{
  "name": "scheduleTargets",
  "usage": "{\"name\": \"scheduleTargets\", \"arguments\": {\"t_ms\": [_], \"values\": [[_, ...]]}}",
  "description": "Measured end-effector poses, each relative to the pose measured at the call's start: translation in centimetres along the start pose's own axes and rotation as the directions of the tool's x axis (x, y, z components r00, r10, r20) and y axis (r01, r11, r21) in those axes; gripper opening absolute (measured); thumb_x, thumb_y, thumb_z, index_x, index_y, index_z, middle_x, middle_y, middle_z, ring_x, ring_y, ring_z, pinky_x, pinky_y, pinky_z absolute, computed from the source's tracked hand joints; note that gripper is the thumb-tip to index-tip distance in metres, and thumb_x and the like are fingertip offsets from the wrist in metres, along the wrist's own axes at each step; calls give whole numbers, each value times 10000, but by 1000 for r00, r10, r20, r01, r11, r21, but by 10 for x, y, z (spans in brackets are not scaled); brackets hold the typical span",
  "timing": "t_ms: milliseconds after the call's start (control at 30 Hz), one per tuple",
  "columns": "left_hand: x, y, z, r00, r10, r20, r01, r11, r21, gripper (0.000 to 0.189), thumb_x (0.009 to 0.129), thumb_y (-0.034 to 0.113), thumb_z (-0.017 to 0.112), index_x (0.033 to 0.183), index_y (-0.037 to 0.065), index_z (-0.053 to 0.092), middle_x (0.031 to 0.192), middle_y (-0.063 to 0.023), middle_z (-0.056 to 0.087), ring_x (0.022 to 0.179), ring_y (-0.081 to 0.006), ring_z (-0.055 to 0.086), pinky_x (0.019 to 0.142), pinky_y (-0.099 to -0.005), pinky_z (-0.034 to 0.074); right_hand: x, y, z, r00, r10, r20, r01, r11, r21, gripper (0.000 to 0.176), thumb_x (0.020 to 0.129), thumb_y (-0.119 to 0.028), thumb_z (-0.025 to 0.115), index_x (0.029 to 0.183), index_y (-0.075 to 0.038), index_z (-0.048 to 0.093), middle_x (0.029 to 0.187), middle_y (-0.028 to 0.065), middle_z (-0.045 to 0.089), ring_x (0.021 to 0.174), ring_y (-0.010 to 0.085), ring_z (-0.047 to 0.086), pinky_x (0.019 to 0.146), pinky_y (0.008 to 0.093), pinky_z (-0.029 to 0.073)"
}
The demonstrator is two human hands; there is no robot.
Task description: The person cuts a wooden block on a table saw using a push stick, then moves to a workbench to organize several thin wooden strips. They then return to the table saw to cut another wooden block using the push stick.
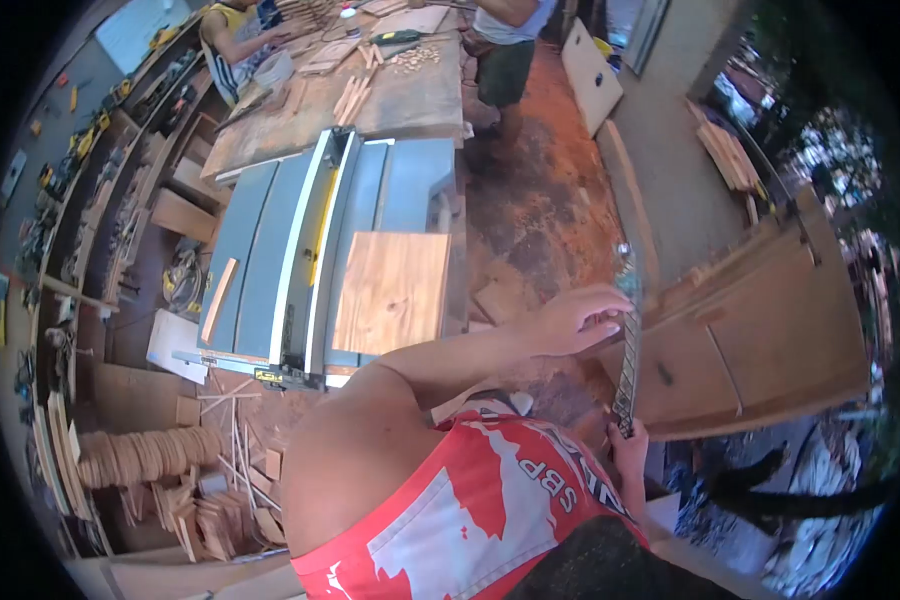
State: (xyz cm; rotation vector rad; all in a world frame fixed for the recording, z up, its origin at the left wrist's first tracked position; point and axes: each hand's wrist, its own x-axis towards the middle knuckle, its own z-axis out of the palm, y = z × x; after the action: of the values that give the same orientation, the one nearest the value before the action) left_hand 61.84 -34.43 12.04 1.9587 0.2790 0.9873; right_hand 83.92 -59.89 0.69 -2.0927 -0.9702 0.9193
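Note:
My left arm reaches across to the right. The fingers of my left hand [585, 315] are bent, with their tips at the edge of a long narrow strip [628, 365] that has a dark and light criss-cross pattern; I cannot make out its exact kind. Lower down, my right hand [627, 448] is closed around the bottom end of this strip. It stands nearly upright between the two hands, and its shiny top end rises above my left hand. A large brown wooden panel [760, 345] is just behind the strip.
To my left stands a table saw [255, 260] with a yellow-marked fence [320, 230] and a square wooden board [392, 292] on it. Beyond is a workbench [410, 110] with wood pieces. Two other people are near it. Shelves [120, 210] with tools line the left wall.

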Motion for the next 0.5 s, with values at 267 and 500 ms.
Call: {"name": "scheduleTargets", "arguments": {"t_ms": [267,500], "values": [[89,-79,-65,925,-114,-362,211,947,243,348,913,114,632,1252,46,591,1184,-138,604,1034,-246,631,878,-350,532,206,-1,-37,972,-216,96,218,976,-7,170,850,-170,718,868,-44,605,647,-5,526,513,80,475,477,277,389],[107,-134,-179,716,-119,-688,533,729,430,334,901,120,649,1223,45,609,1094,-124,636,986,-221,647,848,-335,531,364,-145,-23,849,-387,361,419,908,-14,230,843,-217,713,918,-19,621,714,45,598,649,140,554,635,330,467]]}}
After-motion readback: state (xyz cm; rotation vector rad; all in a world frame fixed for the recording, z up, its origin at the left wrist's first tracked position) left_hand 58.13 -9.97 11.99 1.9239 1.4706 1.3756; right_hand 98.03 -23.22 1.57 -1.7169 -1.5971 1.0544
